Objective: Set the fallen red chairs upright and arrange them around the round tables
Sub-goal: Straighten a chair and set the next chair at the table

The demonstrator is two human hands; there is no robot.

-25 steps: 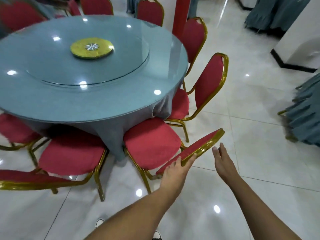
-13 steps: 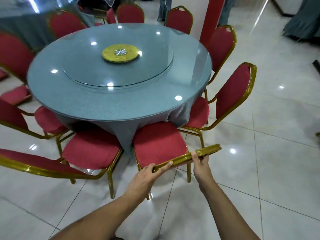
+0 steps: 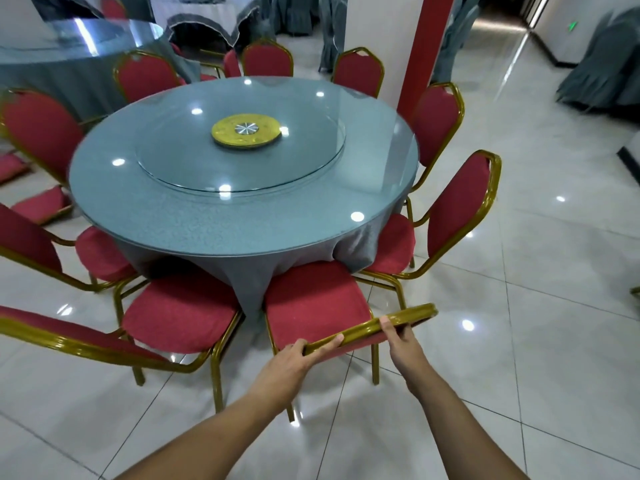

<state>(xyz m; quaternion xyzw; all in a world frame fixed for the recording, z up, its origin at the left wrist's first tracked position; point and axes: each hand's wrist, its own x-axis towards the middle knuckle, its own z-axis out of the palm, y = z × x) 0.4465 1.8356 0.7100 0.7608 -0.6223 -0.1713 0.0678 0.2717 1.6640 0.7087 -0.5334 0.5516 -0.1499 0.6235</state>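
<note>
Both hands hold the top rail of the near chair [image 3: 317, 303]; the left hand [image 3: 294, 356] curls round the gold rail's left end, fingers over the top; the right hand [image 3: 398, 341] grips the rail further right, thumb on the top. The chair stands upright on the floor at the near edge of the bench [image 3: 242, 216], its seat just under the hanging cloth [image 3: 263, 271].

What could go wrong, as I judge it: a hard push would drive the seat into the cloth and drag it, perhaps shifting the glass top [image 3: 239, 157]; a skewed push could knock the frame against the chair on the right [image 3: 460, 206], which sits close beside it; the tiled floor [image 3: 519, 341] looks glossy, so the legs may slide further than meant.

The chair faces the bench, seat front toward the centre, back toward the person; the rail's long axis runs left to right, rising slightly to the right, roughly along the bench's near edge. Other chairs ring the bench; at the far left a red cushion [image 3: 38, 204] lies low near the floor, so some work seems left.
</note>
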